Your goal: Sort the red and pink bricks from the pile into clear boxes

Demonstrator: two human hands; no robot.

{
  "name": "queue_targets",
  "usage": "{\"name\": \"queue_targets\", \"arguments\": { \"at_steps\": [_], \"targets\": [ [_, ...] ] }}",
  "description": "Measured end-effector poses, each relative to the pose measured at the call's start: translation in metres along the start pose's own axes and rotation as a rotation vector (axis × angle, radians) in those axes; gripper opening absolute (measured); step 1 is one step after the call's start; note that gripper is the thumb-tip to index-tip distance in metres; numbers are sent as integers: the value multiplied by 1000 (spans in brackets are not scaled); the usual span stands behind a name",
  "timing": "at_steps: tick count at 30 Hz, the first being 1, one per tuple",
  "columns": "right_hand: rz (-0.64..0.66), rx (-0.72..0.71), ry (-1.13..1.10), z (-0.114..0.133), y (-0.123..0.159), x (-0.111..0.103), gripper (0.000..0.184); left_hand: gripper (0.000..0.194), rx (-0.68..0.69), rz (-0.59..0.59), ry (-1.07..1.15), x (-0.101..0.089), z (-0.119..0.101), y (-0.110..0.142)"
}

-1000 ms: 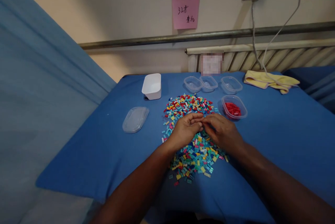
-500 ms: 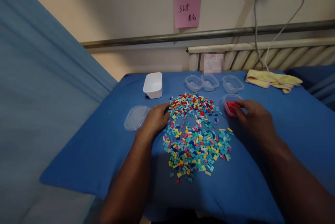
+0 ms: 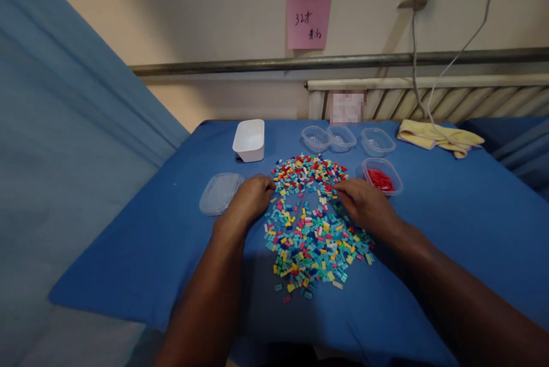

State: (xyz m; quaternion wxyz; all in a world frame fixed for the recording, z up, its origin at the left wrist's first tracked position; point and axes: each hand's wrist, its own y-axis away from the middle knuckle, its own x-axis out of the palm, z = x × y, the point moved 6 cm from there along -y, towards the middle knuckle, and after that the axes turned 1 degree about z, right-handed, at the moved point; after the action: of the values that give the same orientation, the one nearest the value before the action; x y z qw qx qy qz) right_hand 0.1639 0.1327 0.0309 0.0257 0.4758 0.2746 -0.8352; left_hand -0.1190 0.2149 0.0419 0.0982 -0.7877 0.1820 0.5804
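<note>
On the blue cloth-covered table (image 3: 150, 264), the scatter of small multicoloured plastic bricks (image 3: 319, 244) lies between the person's hands, its long axis running front to back. The left hand (image 3: 256, 192), loosely curled, is at its left edge; the right hand (image 3: 364, 198), fingers bunched, is nearer the clear plastic tub (image 3: 400, 184) of red bricks (image 3: 381, 180). Whether either grips a brick cannot be told.
</note>
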Motion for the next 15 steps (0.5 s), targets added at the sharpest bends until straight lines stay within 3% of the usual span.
{"name": "queue_targets", "arguments": {
  "at_steps": [4, 7, 15],
  "targets": [
    [202, 102, 13, -7, -28, 23, 27, 27, 15, 13, 15, 1, 1, 2],
    [268, 100, 14, -10, -38, 31, 24, 24, 11, 9, 40, 2, 3, 4],
    [351, 86, -16, -8, -40, 26, 28, 24, -4, 0, 16, 2, 1, 8]
  ]
}}
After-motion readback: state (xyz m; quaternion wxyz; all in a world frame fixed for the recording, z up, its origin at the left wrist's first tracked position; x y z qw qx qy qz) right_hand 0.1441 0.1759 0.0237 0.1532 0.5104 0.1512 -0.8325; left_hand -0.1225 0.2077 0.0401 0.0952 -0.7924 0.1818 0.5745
